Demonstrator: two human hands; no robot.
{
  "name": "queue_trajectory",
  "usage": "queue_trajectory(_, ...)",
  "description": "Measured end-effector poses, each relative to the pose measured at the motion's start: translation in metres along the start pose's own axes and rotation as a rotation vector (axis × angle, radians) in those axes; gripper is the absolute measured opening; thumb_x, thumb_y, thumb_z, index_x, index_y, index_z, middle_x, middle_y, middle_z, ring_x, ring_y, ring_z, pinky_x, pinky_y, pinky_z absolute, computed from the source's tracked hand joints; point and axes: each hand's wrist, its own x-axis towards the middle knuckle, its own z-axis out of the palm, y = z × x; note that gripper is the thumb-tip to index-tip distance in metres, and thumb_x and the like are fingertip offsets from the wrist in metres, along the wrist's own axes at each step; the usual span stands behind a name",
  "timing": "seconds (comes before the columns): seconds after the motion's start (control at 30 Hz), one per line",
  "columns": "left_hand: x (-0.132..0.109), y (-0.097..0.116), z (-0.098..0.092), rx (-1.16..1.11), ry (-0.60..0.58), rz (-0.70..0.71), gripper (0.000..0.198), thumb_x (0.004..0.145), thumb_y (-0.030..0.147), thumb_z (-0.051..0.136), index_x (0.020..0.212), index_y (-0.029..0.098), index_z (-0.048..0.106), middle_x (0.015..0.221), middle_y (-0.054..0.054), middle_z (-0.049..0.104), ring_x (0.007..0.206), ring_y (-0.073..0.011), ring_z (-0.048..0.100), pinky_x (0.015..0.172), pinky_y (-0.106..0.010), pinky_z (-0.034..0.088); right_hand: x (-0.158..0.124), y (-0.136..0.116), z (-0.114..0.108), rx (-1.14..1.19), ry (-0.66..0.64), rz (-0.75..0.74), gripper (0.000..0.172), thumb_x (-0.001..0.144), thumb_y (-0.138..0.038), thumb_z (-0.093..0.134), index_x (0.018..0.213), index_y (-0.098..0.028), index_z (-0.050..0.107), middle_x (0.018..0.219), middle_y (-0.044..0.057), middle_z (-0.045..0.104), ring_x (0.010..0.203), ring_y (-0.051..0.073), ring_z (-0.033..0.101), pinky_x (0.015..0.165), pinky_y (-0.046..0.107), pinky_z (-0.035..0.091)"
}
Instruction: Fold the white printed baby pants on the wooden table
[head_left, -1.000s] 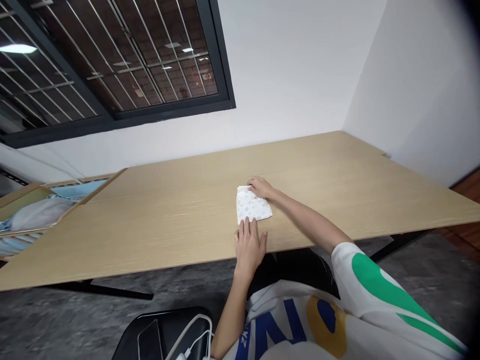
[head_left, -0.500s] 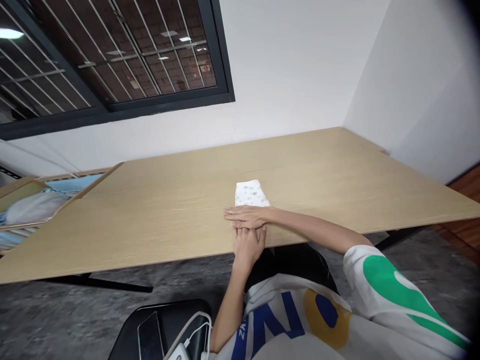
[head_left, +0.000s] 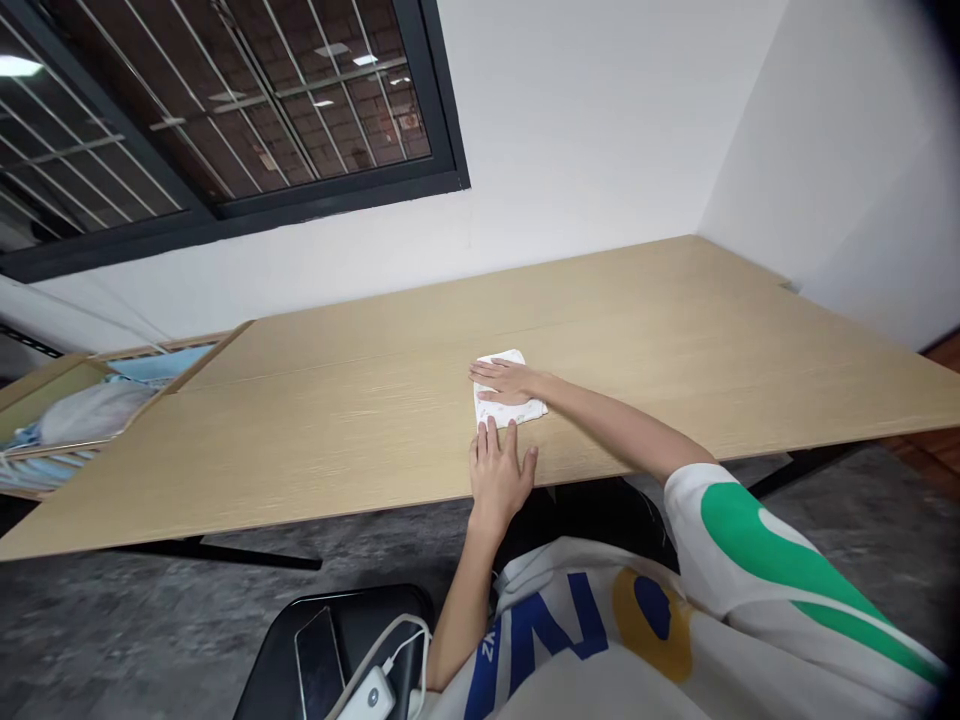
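Note:
A small white cloth (head_left: 514, 412) with a faint printed pattern lies folded flat on the wooden table (head_left: 337, 420), fairly near its front edge. My right hand (head_left: 504, 381) rests flat across the middle of the cloth, fingers stretched out to the left, covering part of it. Closer to me, my left hand (head_left: 499, 475) lies on the table with fingers spread and pointing away. Its fingertips reach the cloth's near edge; whether they press on it I cannot tell.
A bed-like wooden frame (head_left: 217, 362) with blue and white bedding stands at the table's left end. A black chair (head_left: 277, 655) at the lower left carries a phone (head_left: 319, 662) and a white device (head_left: 369, 697) with a cable. The wall and a barred window (head_left: 315, 195) rise behind.
My right hand has slid away from me onto the middle of the cloth. My left hand, formerly partly under it, now shows with its fingers spread.

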Motion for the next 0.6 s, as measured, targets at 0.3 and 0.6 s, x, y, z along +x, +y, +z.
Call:
queue_trajectory(0.3, 0.001, 0.001, -0.005, -0.033, -0.05, -0.01, 0.063, 0.103, 0.05, 0.049, 0.155, 0.016, 0.05, 0.166, -0.022, 0.038, 0.155, -0.0422, 0.034, 0.123, -0.059, 0.035, 0.005, 0.008, -0.019, -0.173, 0.17, 0.139, 0.07, 0.106, -0.044, 0.038, 0.166, -0.009, 0.028, 0.175, 0.016, 0.018, 0.163, 0.03, 0.013, 0.131, 0.05, 0.014)
queue_trajectory(0.6, -0.012, -0.006, -0.006, -0.076, 0.016, 0.036, 0.056, 0.104, 0.046, 0.049, 0.148, 0.012, 0.054, 0.159, -0.024, 0.048, 0.15, -0.041, 0.044, 0.12, -0.059, 0.038, -0.088, -0.069, -0.035, -0.071, 0.203, 0.131, 0.039, 0.107, -0.037, 0.046, 0.125, -0.013, 0.071, 0.126, 0.019, 0.07, 0.119, 0.032, 0.064, 0.107, 0.049, 0.045)
